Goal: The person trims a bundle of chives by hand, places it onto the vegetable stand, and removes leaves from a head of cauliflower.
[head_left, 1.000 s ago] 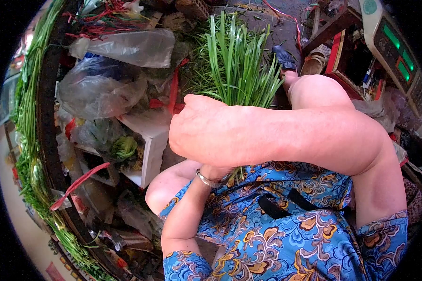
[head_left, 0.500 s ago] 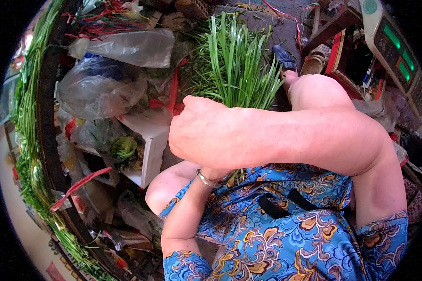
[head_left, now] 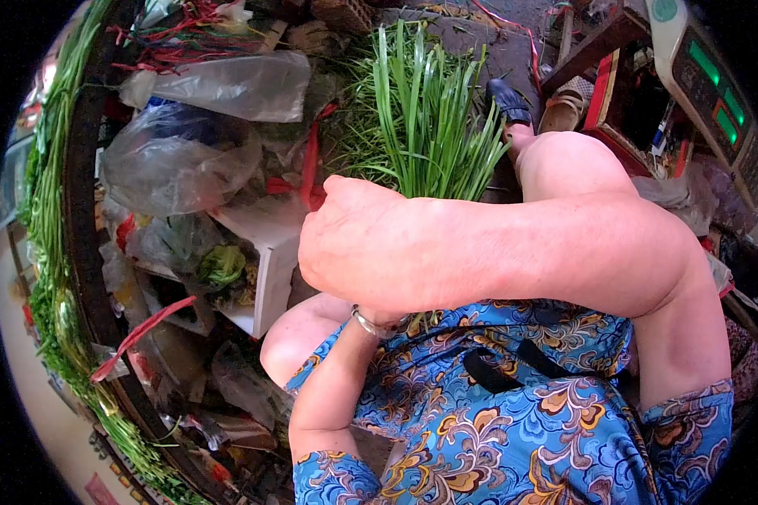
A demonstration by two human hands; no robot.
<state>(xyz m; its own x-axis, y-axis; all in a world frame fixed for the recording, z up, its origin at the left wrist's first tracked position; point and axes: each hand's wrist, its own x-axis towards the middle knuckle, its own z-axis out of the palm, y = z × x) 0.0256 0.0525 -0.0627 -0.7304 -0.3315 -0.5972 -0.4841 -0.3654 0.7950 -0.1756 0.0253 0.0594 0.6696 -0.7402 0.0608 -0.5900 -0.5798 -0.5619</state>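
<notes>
A bunch of long, flat green leaves that look like garlic chives [head_left: 425, 126] stands up beyond my right forearm, which crosses in front of it. A few cut ends show below the forearm, above my lap. My right hand [head_left: 341, 236] is curled closed at the left of the bunch, back of the hand towards me; what its fingers hold is hidden. My left hand [head_left: 389, 319], with a silver bracelet [head_left: 369, 323] at its wrist, reaches under the right forearm by the cut ends. Its fingers are out of sight.
More loose greens lie around the bunch on the floor. At left are plastic bags [head_left: 181, 160], a white foam box [head_left: 271, 269] and a dark-edged ledge with long green stalks [head_left: 50, 252]. A digital scale [head_left: 716, 93] stands at upper right, beside a wooden frame [head_left: 594, 50].
My right hand has shifted very slightly left and down. The left hand stays under the forearm, and the bunch looks nearly unmoved.
</notes>
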